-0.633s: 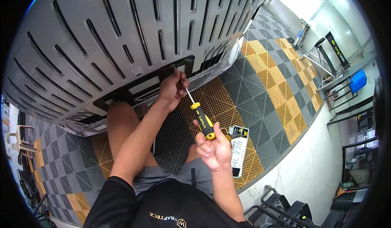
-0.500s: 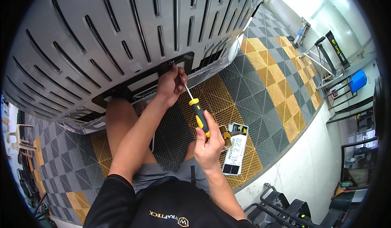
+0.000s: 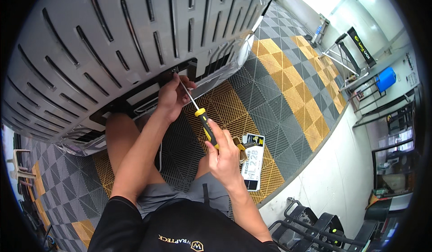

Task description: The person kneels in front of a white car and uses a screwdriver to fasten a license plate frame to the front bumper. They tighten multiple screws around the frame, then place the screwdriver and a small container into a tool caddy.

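My right hand [image 3: 226, 156] is closed round the black and yellow handle of a screwdriver [image 3: 204, 122]. Its metal shaft slants up and left to the fingers of my left hand [image 3: 171, 98]. That hand is raised against the dark recess [image 3: 155, 81] low on a grey car front panel [image 3: 101, 67], thumb and fingertips gathered near a small fixing. Whatever those fingertips pinch, and the driver's tip, cannot be made out clearly. Right of my knees, a white licence plate [image 3: 253, 164] lies on the floor, with a brass-coloured object [image 3: 240, 149] beside it, partly behind my right hand.
Grey and yellow floor tiles [image 3: 288, 87] spread out to the right, bordered by a pale floor strip [image 3: 310, 175]. A black wheeled seat frame [image 3: 315, 222] stands at lower right. Farther back are a folding stand [image 3: 355, 56] and a blue container [image 3: 386, 78]. A pale stool [image 3: 21, 164] stands far left.
The view has shifted, so the car and floor sit slightly farther left. More of the screwdriver shaft shows beside my left fingers, which have loosened a little around it. The right hand keeps its grip.
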A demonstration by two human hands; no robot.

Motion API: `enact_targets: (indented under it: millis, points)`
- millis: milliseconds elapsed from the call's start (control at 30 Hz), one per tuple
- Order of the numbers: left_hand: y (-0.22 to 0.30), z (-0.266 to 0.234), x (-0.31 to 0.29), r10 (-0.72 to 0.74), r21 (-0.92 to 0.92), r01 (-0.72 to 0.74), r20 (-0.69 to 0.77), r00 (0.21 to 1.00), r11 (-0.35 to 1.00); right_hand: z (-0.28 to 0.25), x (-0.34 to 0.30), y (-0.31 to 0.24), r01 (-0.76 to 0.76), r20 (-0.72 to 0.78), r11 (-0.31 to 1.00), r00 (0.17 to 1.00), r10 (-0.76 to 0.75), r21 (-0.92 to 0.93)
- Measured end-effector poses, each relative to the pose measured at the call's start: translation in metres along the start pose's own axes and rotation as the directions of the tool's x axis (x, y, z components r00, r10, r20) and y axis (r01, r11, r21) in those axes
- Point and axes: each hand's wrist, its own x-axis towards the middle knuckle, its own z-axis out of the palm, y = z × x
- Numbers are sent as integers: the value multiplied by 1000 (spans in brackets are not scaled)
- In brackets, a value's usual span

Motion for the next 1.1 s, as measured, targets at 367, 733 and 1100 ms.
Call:
enact_targets:
  millis: [367, 733, 1100]
  points:
    - [-15, 25, -70, -284, 417, 195, 164, 945, 888, -2, 3, -7, -58, -73, 998, 996, 57, -20]
    - [-20, 27, -58, -263, 487, 148, 176, 949, 861, -8, -9, 13, -442, 701, -676, 695, 157, 590]
    - [-10, 16, -50, -343, 345, 227, 324, 882, 911, 1, -3, 0, -147, -71, 988, 987, 144, -44]
